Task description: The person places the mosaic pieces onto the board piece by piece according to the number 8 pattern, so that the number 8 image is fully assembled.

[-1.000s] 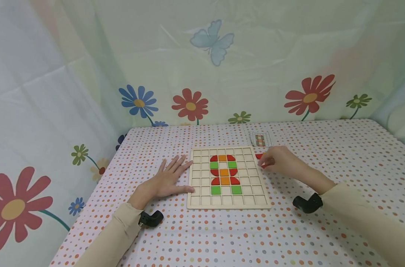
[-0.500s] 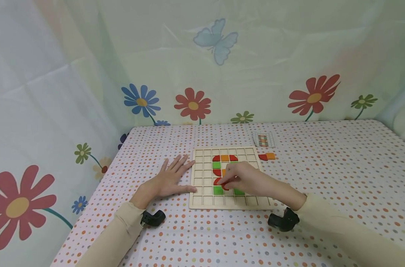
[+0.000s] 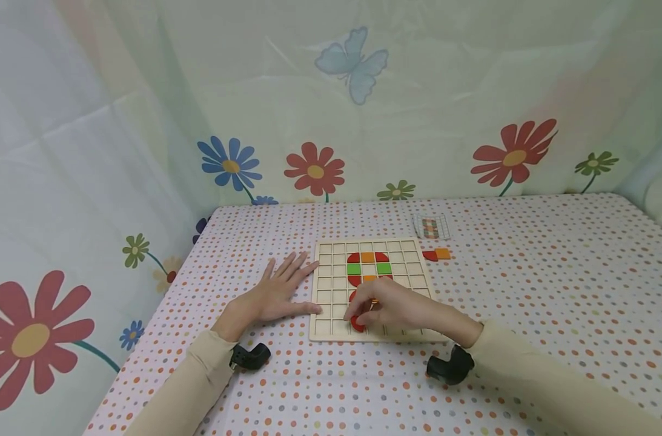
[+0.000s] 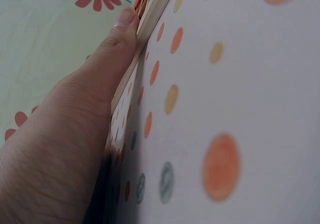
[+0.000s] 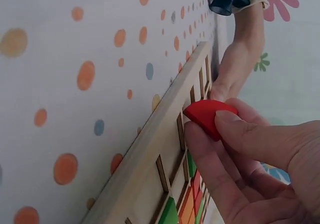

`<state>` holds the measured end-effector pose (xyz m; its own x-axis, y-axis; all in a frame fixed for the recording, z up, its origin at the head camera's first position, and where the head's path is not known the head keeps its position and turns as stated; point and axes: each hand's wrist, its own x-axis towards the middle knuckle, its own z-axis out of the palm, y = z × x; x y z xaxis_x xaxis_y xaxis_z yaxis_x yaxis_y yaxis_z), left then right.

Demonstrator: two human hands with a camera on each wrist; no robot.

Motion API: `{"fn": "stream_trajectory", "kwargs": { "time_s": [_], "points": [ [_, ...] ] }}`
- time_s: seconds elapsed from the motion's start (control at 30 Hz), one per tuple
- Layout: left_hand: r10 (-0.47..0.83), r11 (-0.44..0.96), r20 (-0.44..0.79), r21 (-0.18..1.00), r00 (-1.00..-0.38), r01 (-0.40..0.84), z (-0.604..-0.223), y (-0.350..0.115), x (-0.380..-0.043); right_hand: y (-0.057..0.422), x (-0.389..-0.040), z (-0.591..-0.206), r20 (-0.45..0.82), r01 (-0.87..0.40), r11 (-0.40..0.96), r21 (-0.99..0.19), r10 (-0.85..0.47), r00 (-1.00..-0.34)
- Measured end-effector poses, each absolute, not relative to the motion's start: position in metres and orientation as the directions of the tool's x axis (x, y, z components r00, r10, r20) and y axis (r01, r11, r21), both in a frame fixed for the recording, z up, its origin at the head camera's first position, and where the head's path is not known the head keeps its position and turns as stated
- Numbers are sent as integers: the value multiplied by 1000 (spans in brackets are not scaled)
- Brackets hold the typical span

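Note:
A wooden grid board lies on the table, its middle columns filled with red, orange and green tiles such as a green square. My left hand lies flat with fingers spread; its thumb and fingertips rest on the board's left edge, and the left wrist view shows the thumb against the rim. My right hand pinches a red quarter-circle tile between thumb and fingers. In the head view that tile is low over the board's bottom row, at the left of the pattern. The hand hides several lower tiles.
Right of the board lie a loose red quarter-circle tile and an orange square tile, side by side. Behind them is a small card with a coloured pattern. A dotted cloth covers the table; a flowered curtain hangs behind.
My right hand has come from the board's right side, across it, to the bottom row with the red quarter-circle tile. The left hand has stayed at the board's left edge.

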<state>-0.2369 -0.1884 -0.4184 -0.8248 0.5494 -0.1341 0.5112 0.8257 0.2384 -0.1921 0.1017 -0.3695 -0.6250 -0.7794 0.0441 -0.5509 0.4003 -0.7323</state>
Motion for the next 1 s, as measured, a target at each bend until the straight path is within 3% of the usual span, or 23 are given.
{"fn": "stream_trajectory", "kwargs": {
  "time_s": [0.37, 1.0],
  "points": [
    [546, 827, -129, 239, -827, 509, -420, -188, -237, 101, -197, -372, 3, -580, 474, -663, -773, -635],
    [543, 831, -137, 232, -829, 506, -421, -188, -238, 102, -196, -374, -15, -571, 466, -676, -783, -622]
  ]
}}
